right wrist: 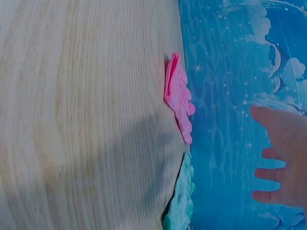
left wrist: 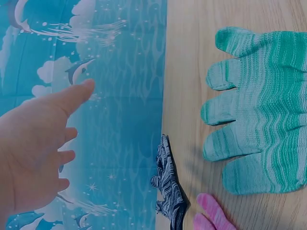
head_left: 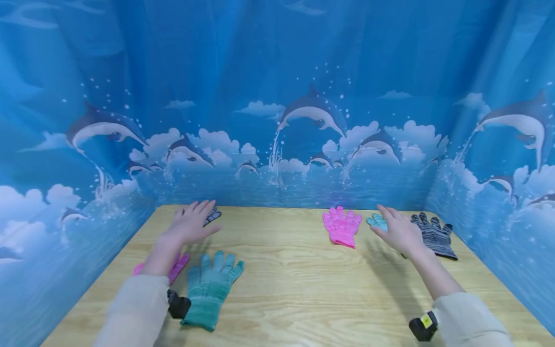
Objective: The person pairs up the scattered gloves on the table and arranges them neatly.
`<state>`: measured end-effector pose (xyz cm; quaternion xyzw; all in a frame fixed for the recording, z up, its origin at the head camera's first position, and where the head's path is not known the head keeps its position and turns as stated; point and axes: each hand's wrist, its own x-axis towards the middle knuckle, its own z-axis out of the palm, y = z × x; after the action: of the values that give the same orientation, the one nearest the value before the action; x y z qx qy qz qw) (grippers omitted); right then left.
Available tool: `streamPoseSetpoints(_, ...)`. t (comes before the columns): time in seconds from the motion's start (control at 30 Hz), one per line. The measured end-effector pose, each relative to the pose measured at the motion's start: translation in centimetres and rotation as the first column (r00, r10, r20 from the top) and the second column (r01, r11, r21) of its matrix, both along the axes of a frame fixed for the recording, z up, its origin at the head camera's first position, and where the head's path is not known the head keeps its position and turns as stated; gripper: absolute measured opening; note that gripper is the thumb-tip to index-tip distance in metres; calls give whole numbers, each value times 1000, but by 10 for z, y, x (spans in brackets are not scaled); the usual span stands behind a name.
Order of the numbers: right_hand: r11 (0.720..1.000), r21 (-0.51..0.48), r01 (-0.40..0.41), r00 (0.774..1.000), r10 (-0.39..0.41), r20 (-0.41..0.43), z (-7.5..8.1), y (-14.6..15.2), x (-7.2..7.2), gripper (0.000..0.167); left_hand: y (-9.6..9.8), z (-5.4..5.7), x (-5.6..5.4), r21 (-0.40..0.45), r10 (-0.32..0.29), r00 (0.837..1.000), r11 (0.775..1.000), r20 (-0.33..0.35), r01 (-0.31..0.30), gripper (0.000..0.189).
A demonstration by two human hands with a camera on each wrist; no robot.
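Observation:
My left hand (head_left: 187,227) hovers with fingers spread over the table's left side, holding nothing. Behind it in the head view, a black-and-white striped glove (head_left: 212,216) is partly covered. Under the left forearm a pink glove (head_left: 178,268) shows only in part. Beside it lies a green glove (head_left: 211,289), palm flat, seen large in the left wrist view. On the right, my right hand (head_left: 400,231) is held above the table with straight fingers and nothing in it. It partly hides a light teal glove (head_left: 377,221). A bright pink glove (head_left: 342,226) and a dark striped glove (head_left: 434,236) lie on either side.
The light wood table (head_left: 286,289) is bounded at the back and both sides by a blue curtain (head_left: 243,58) printed with dolphins and clouds. A small black device (head_left: 178,304) sits at the left wrist, and another black device (head_left: 422,327) at the right one.

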<state>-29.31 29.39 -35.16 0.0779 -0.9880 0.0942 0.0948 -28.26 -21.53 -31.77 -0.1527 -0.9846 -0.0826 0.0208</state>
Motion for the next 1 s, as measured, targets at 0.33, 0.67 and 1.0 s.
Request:
streamPoseSetpoints(0.33, 997, 31, -70, 995, 71, -64, 0, -14, -1, 57, -10, 0, 8, 6, 14, 1000, 1000, -22, -14, 71)
streamPoseSetpoints(0.67, 989, 67, -135, 970, 146, -194, -2, -24, -2, 35, -31, -16, -1, 15, 87, 994, 996, -70, -86, 58)
streamPoseSetpoints(1.0, 989, 69, -132, 960, 144, -240, -5, -21, -1, 20, -45, -40, -19, -99, 141, 990, 985, 11, -139, 49)
